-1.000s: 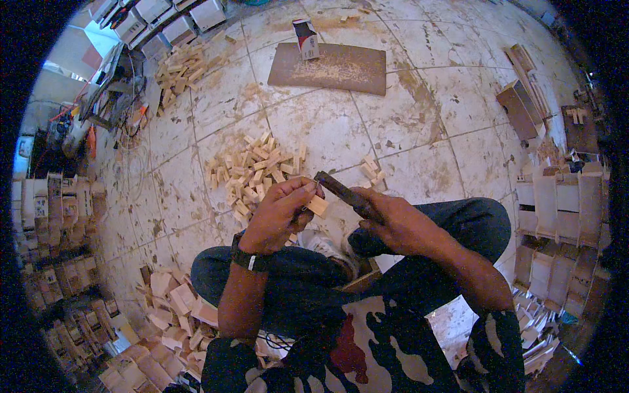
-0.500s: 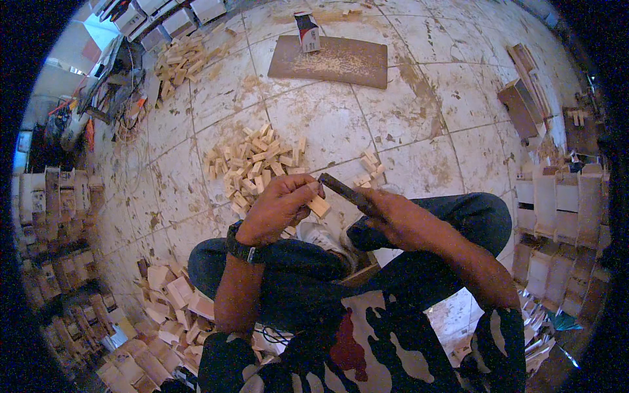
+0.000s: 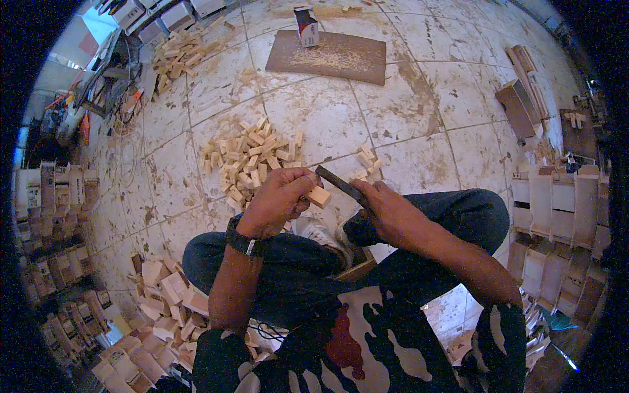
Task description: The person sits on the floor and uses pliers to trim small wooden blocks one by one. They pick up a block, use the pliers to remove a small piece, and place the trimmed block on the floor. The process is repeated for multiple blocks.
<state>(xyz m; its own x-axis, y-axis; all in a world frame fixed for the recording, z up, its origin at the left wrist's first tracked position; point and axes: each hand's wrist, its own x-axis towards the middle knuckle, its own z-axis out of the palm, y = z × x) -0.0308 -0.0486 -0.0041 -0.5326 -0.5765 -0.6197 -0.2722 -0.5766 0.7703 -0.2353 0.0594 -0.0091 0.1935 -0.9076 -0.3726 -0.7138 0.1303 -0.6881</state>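
My left hand [image 3: 278, 200] is closed around a small pale wooden block [image 3: 319, 196], its end jutting out past the fingers toward the right. Gripped in my right hand [image 3: 390, 213] is a flat dark file [image 3: 342, 186], slanting up and left. The file's far tip lies just above the block, with a small gap showing between them. Beyond my left hand a pile of similar wooden blocks [image 3: 252, 157] rests on the tiled floor. A smaller group of blocks [image 3: 369, 160] lies past my right hand.
A brown board [image 3: 354, 62] strewn with wood shavings carries an upright carton [image 3: 306, 27] at the far side. Larger wooden pieces [image 3: 171, 288] are heaped at my left. Stacked wooden parts [image 3: 557, 203] line the right. Another block pile [image 3: 180, 56] sits far left, near cables.
The file has shifted slightly up and left, and its angle over the block has changed a little. The block in my left hand now shows more of its end face.
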